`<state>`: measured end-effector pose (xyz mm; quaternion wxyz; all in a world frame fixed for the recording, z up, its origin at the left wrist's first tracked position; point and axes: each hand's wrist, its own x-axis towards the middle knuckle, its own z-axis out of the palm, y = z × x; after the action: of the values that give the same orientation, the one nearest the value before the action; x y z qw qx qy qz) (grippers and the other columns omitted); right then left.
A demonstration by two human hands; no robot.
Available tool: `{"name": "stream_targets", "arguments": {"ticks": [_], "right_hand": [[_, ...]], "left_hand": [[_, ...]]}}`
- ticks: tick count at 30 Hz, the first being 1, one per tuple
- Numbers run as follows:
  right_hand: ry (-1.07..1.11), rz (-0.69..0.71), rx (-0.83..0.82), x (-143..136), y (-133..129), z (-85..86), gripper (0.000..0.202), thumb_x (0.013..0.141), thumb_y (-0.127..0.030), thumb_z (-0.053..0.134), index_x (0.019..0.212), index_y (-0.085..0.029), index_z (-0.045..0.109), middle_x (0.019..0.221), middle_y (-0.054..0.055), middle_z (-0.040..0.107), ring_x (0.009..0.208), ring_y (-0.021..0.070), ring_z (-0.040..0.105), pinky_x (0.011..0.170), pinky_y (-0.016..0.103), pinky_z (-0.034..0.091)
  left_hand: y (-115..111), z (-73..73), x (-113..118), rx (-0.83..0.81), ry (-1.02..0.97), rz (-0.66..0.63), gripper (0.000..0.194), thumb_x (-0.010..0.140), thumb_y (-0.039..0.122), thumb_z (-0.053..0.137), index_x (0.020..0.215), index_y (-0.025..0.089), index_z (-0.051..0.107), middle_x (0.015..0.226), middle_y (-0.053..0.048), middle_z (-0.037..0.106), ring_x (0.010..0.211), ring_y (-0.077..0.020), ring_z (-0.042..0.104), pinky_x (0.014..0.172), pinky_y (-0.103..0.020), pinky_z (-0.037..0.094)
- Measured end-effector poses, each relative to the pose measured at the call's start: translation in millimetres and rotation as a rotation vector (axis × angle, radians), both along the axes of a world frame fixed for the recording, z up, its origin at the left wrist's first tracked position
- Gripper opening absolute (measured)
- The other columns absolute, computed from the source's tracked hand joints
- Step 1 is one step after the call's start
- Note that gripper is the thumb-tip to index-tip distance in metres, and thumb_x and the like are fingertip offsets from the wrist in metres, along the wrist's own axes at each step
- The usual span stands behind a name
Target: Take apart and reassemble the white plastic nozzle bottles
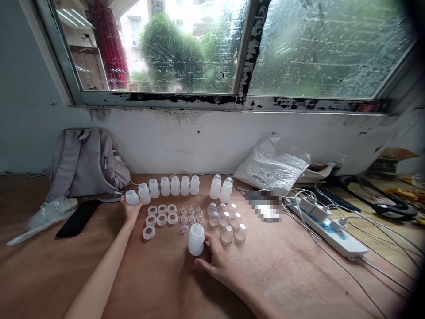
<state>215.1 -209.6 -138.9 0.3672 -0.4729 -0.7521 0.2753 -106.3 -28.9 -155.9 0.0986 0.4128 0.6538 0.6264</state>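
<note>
At the left end of a row of frosted bottles (175, 186), my left hand (130, 212) has its fingers around a bottle (132, 198). A capped bottle (196, 239) stands upright nearer me. My right hand (217, 261) is at its right side, thumb and fingers apart; the fingertips reach beside the bottle and the thumb lies off its base. White rings (161, 219), small clear teat-like parts (191, 219) and clear domed caps (226, 234) lie in groups between the hands and beyond. Two capped bottles (221, 189) stand at the back.
A grey backpack (86, 164), plastic bag (49, 215) and black phone (78, 218) are at the left. Behind right lies a silvery bag (274, 164). A power strip (332, 230) with trailing cables and a black headset-like item (392, 208) occupy the right side. A window wall bounds the table (149, 283).
</note>
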Motion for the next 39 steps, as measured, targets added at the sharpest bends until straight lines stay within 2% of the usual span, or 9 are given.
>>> {"name": "stream_targets", "arguments": {"ticks": [4, 6, 11, 15, 20, 25, 29, 34, 39], "right_hand": [[-0.050, 0.065, 0.051, 6.7, 3.5, 5.3, 0.073, 0.067, -0.033, 0.064, 0.128, -0.025, 0.025, 0.125, 0.009, 0.040, 0.113, 0.0247, 0.040, 0.093, 0.039, 0.037], [-0.066, 0.057, 0.105, 9.3, 8.0, 13.6, 0.075, 0.068, -0.037, 0.063, 0.129, -0.024, 0.022, 0.123, 0.010, 0.042, 0.109, 0.0235, 0.043, 0.090, 0.038, 0.039], [-0.109, -0.013, 0.185, 0.7, 22.7, 40.9, 0.055, 0.069, -0.043, 0.061, 0.115, -0.020, 0.039, 0.089, 0.005, 0.054, 0.076, 0.0170, 0.052, 0.068, 0.029, 0.044], [-0.061, 0.014, 0.203, -13.4, 28.8, 50.8, 0.036, 0.071, -0.042, 0.058, 0.097, -0.019, 0.050, 0.072, 0.001, 0.053, 0.060, 0.0125, 0.046, 0.056, 0.024, 0.038], [0.238, -0.024, 0.028, -13.0, 29.5, 44.0, 0.024, 0.077, -0.037, 0.052, 0.091, -0.019, 0.046, 0.062, -0.003, 0.048, 0.050, 0.0096, 0.040, 0.047, 0.021, 0.032], [0.196, -0.100, 0.064, -5.0, 33.9, 36.5, 0.022, 0.072, -0.034, 0.057, 0.063, -0.019, 0.044, 0.049, -0.005, 0.037, 0.046, 0.0082, 0.033, 0.045, 0.022, 0.023], [0.223, -0.114, 0.038, -7.0, 32.5, 39.2, 0.034, 0.073, -0.034, 0.054, 0.050, -0.018, 0.035, 0.047, -0.005, 0.030, 0.045, 0.0071, 0.029, 0.044, 0.023, 0.019], [0.419, 0.044, -0.130, -12.2, 24.7, 46.6, 0.033, 0.072, -0.044, 0.053, 0.056, -0.018, 0.039, 0.049, -0.005, 0.033, 0.045, 0.0074, 0.030, 0.043, 0.022, 0.021], [0.646, 0.169, -0.265, -7.5, 33.2, 48.9, 0.044, 0.063, -0.046, 0.064, 0.093, -0.021, 0.044, 0.065, -0.003, 0.043, 0.057, 0.0106, 0.040, 0.049, 0.022, 0.031]], "left_hand": [[-37.1, 17.2, 15.4, 0.086, 0.180, 0.121, 0.091, 0.058, 0.032, 0.070, 0.130, 0.014, 0.017, 0.134, -0.019, 0.022, 0.126, -0.0324, 0.018, 0.102, -0.049, 0.018], [-64.1, 27.5, 32.0, 0.228, 0.305, 0.043, 0.078, 0.068, 0.028, 0.062, 0.131, 0.014, 0.019, 0.135, -0.018, 0.022, 0.127, -0.0292, 0.019, 0.104, -0.046, 0.018], [-124.6, 38.6, 89.4, 0.324, 0.611, -0.519, 0.063, 0.074, 0.017, 0.053, 0.129, 0.019, 0.024, 0.127, -0.013, 0.037, 0.119, -0.0251, 0.036, 0.098, -0.042, 0.032], [-140.9, 36.7, 128.1, 0.342, 0.832, -0.966, 0.069, 0.072, 0.021, 0.054, 0.132, 0.022, 0.018, 0.126, -0.013, 0.040, 0.119, -0.0284, 0.036, 0.098, -0.048, 0.028], [-141.8, 32.6, 151.2, 0.016, 0.405, -1.090, 0.077, 0.067, 0.026, 0.062, 0.132, 0.026, 0.020, 0.111, -0.011, 0.053, 0.100, -0.0274, 0.051, 0.085, -0.039, 0.039], [-153.5, 33.9, 163.6, -0.186, 0.079, -1.238, 0.039, 0.065, 0.023, 0.063, 0.103, 0.024, 0.054, 0.086, -0.006, 0.060, 0.074, -0.0210, 0.055, 0.064, -0.029, 0.041], [-161.2, 41.3, 168.9, -0.385, -0.192, -1.372, 0.028, 0.057, 0.017, 0.065, 0.084, 0.014, 0.057, 0.066, -0.001, 0.055, 0.056, -0.0123, 0.047, 0.049, -0.022, 0.032], [-164.7, 29.2, 163.4, -0.706, -0.824, -1.695, 0.036, 0.057, 0.026, 0.052, 0.089, 0.010, 0.055, 0.057, -0.002, 0.055, 0.042, -0.0101, 0.046, 0.041, -0.020, 0.030], [-161.8, 17.6, 149.6, -0.622, -1.235, -1.710, 0.040, 0.063, 0.030, 0.047, 0.097, 0.011, 0.052, 0.058, -0.001, 0.051, 0.043, -0.0114, 0.050, 0.039, -0.022, 0.036]]}}
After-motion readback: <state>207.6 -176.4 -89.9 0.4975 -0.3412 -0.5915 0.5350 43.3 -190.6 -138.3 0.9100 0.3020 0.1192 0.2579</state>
